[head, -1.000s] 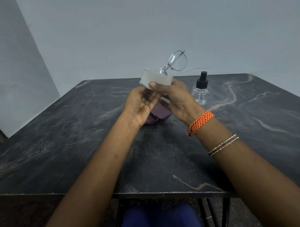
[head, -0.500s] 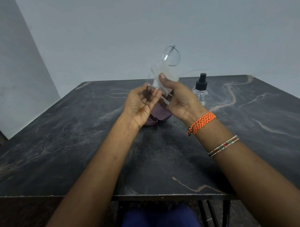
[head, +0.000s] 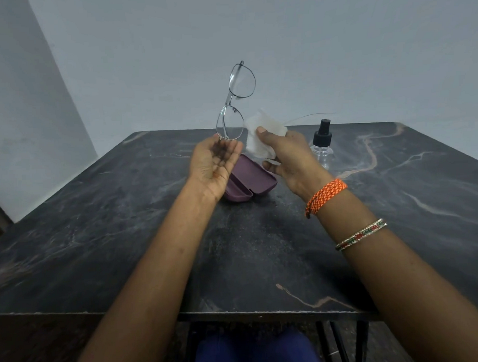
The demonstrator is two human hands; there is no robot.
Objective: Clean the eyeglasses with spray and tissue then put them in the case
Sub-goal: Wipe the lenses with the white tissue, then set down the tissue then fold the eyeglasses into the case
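Note:
The thin metal-framed eyeglasses (head: 236, 99) stand on end in the air above the table, one lens over the other. My left hand (head: 215, 162), palm up, holds the lower end of the frame at its fingertips. My right hand (head: 288, 157) pinches a folded white tissue (head: 260, 136) just right of the lower lens; I cannot tell if the tissue touches it. One temple sticks out to the right behind the tissue. The purple glasses case (head: 251, 181) lies open on the table beneath both hands. The clear spray bottle (head: 322, 148) with a black nozzle stands to the right.
The dark marble table (head: 126, 239) reaches to its front edge near my lap. Grey walls close the back and left. Bracelets sit on my right wrist.
The eyeglasses have swung upright and to the left. The tissue, wrapped over a lens before, has come off it and now sits to the right of the lower lens.

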